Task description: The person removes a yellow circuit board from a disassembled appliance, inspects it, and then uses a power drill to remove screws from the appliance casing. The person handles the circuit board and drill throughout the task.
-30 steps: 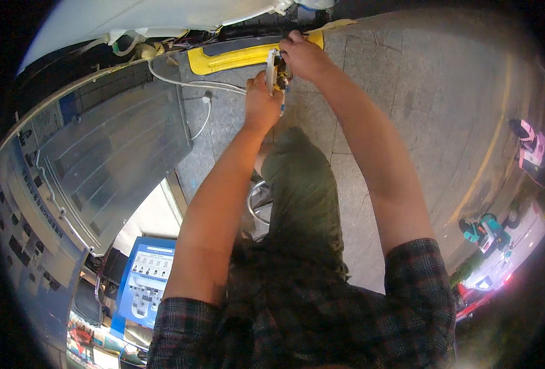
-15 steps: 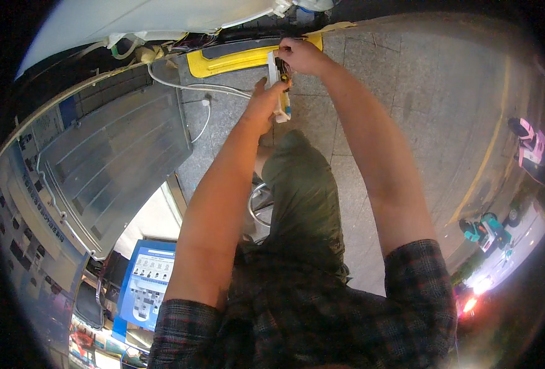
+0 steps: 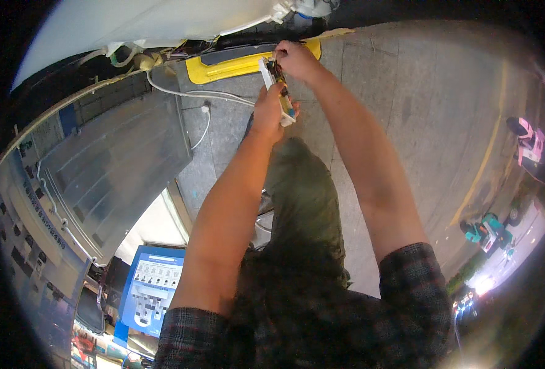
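Observation:
My left hand [image 3: 269,112] is wrapped round a long white plastic housing [image 3: 288,119], open along one side, with a circuit board, dark parts and a small blue piece in it. It is held tilted above my knee. At the far end of this circuit board housing, my right hand [image 3: 296,59] has its fingers pinched together near thin wires; what lies between the fingertips is too small to make out. A white cable [image 3: 180,93] runs from the left toward the housing and passes behind my left hand.
Beyond my hands a yellow-rimmed panel [image 3: 206,77] lies on the paving, below a large white appliance body [image 3: 143,21]. A metal panel [image 3: 118,163] stands at the left, near a white plug [image 3: 205,109]. A blue board [image 3: 152,286] is lower left. Parked scooters [image 3: 529,142] stand far right.
The housing has tilted, its near end swinging slightly right. My left hand has turned and moved a little right along with it; my right hand has shifted slightly and stays at the far end.

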{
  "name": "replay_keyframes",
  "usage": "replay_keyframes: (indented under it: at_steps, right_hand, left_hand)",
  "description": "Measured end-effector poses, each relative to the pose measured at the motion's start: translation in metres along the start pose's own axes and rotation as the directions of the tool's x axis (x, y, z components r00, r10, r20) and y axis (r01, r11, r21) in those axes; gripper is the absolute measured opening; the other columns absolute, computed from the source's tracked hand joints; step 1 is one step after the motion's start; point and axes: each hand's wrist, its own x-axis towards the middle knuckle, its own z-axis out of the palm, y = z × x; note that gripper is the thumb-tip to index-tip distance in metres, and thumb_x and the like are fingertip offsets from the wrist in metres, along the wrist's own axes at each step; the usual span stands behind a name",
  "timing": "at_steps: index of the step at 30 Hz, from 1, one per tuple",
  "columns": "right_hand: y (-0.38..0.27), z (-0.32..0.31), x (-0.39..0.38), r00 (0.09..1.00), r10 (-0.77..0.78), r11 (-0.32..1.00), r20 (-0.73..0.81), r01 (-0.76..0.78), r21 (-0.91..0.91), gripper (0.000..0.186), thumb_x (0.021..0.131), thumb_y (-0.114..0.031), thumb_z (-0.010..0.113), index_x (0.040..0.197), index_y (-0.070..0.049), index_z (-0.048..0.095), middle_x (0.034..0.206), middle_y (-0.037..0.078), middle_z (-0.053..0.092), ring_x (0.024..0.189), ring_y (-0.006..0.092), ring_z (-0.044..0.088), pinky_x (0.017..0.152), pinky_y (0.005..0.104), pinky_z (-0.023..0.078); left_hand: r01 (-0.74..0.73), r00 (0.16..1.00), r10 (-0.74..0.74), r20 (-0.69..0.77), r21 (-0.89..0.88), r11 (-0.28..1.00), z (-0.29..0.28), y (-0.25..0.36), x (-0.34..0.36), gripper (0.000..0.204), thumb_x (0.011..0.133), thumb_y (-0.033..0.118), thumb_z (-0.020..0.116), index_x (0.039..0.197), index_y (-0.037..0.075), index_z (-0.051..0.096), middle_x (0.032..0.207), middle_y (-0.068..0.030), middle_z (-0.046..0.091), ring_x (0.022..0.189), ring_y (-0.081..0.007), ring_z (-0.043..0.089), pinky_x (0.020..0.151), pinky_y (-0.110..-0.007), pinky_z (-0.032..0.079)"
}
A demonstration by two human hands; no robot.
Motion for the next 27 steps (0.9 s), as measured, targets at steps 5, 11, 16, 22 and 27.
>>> replay_keyframes:
  at_steps: [5,11,16,22,27]
  right_hand:
    - [0.032,0.015,0.007,0.965,0.250,0.880,-0.082,-0.191,0.434,0.027,0.100,-0.023,0.066,0.115,-0.001,0.068,0.096,0.013,0.074,0.085,0.0243,0.071,0.074,0.0362,0.059]
    - [-0.006,0.009,-0.032,0.865,0.063,0.997,-0.498,-0.035,0.066,0.026,0.100,-0.024,0.065,0.120,-0.008,0.066,0.106,0.015,0.071,0.097,0.0417,0.070,0.090,0.0453,0.056]
    - [-0.006,-0.009,-0.062,0.899,-0.391,0.896,-0.196,0.322,-0.307,0.025,0.095,-0.018,0.066,0.119,-0.010,0.067,0.127,0.012,0.063,0.113,0.0355,0.065,0.096,0.0433,0.054]
    - [-0.018,-0.036,-0.056,0.886,-0.450,0.724,0.117,0.438,-0.533,0.021,0.088,-0.011,0.066,0.109,-0.009,0.069,0.124,0.010,0.065,0.112,0.0324,0.067,0.095,0.0446,0.056]
    - [-0.011,-0.037,-0.035,0.854,-0.421,0.656,0.307,0.520,-0.547,0.021,0.090,-0.008,0.061,0.111,-0.008,0.068,0.121,0.013,0.069,0.109,0.0339,0.070,0.091,0.0479,0.058]
  left_hand:
    - [0.169,0.983,-0.171,0.067,0.031,0.985,-0.007,0.014,0.000,0.043,0.100,0.036,0.059,0.131,0.007,0.057,0.105,-0.0170,0.067,0.097,-0.0354,0.073,0.084,-0.050,0.062]
    - [0.247,0.940,-0.217,0.265,-0.085,0.965,-0.027,0.007,0.004,0.052,0.103,0.036,0.048,0.140,0.002,0.055,0.124,-0.0231,0.069,0.108,-0.0409,0.071,0.095,-0.053,0.059]
    - [0.227,0.941,-0.202,0.272,-0.063,0.972,-0.027,0.006,-0.006,0.049,0.101,0.034,0.050,0.136,0.000,0.055,0.121,-0.0221,0.069,0.107,-0.0409,0.071,0.093,-0.052,0.059]
    - [0.254,0.915,-0.220,0.338,-0.060,0.965,-0.033,0.021,-0.012,0.052,0.101,0.036,0.049,0.138,-0.001,0.054,0.125,-0.0227,0.069,0.113,-0.0411,0.070,0.094,-0.050,0.059]
    - [0.268,0.902,-0.219,0.373,-0.087,0.959,-0.059,0.051,-0.014,0.056,0.100,0.040,0.050,0.140,0.001,0.055,0.130,-0.0230,0.068,0.113,-0.0454,0.069,0.089,-0.047,0.062]
